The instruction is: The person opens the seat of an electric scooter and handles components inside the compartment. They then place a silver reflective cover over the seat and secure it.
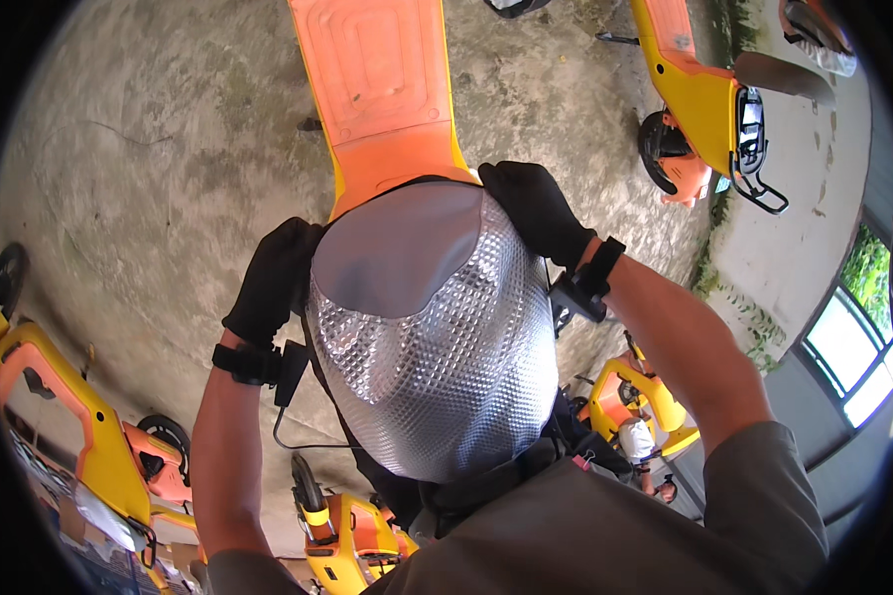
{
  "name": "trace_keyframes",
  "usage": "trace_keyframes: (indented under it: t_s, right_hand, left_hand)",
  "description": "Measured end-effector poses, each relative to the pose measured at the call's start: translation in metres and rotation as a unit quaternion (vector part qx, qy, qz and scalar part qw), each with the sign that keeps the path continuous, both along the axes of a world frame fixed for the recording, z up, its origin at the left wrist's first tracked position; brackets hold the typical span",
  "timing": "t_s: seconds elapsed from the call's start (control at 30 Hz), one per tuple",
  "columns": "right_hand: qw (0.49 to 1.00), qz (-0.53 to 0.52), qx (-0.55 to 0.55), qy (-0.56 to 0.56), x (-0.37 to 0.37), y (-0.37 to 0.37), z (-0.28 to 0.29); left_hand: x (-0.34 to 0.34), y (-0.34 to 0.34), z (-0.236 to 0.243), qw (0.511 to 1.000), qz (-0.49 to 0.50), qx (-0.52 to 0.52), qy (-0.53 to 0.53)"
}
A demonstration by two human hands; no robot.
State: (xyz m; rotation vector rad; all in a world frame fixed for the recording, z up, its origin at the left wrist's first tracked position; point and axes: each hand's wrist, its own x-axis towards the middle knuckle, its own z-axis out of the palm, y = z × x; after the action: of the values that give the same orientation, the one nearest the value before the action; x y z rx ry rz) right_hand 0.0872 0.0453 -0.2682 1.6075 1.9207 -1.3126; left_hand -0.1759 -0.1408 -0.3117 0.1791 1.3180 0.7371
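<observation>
Concrete floor point(169, 188), rough and stained, is spread beneath everything, and it is bordered on the right by a grey wall point(784, 407) in which a bright window point(848, 337) is set. Yellow-and-orange scooters are parked around: one at the left point(99, 416), one at the upper right point(700, 109), others behind. In the middle, a scooter point(375, 79) of the same colours is seen from above, its orange panel moulded with rounded, nested outlines and edged in yellow.

Over the place of its seat, in front of the wearer's torso, a seat cover point(446, 347) is draped. Its long axis is run away from the body, leaning slightly left; its smooth grey end is pointed at the orange panel, and its shiny silver part, dimpled like quilted foil, is turned toward the wearer. The far edge is curved.

The right hand point(538, 213), black-gloved, is clamped on the cover's far right edge. The left hand point(278, 273), gloved alike, is placed at the left edge with fingers curled; whether cloth is gripped cannot be told. Black straps point(240, 364) are worn on both wrists.
</observation>
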Motion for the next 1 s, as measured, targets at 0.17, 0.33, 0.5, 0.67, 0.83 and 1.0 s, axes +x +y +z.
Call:
trace_keyframes:
  t_s: [0.17,0.33,0.5,0.67,0.83,1.0]
  right_hand:
    - [0.995,-0.077,-0.027,0.049,0.007,-0.004,-0.020]
    - [0.942,0.295,0.146,0.063,0.027,0.014,-0.026]
    - [0.993,-0.019,-0.119,0.009,0.000,0.023,0.001]
    - [0.981,0.033,-0.147,0.122,-0.033,0.045,0.013]
    - [0.923,0.171,-0.300,0.172,-0.073,0.053,-0.010]
    - [0.919,0.237,-0.276,0.153,-0.082,0.050,-0.021]
  left_hand:
    - [0.001,-0.006,-0.005,0.997,0.009,0.078,0.021]
    - [0.010,0.004,-0.019,0.999,0.009,0.041,0.034]
    - [0.008,-0.001,-0.028,0.991,-0.044,0.052,0.114]
    - [0.013,-0.015,-0.033,0.959,-0.088,0.160,0.219]
    - [-0.003,-0.001,-0.008,0.999,-0.022,0.025,-0.002]
    - [-0.014,-0.001,0.003,0.997,-0.057,0.051,-0.008]
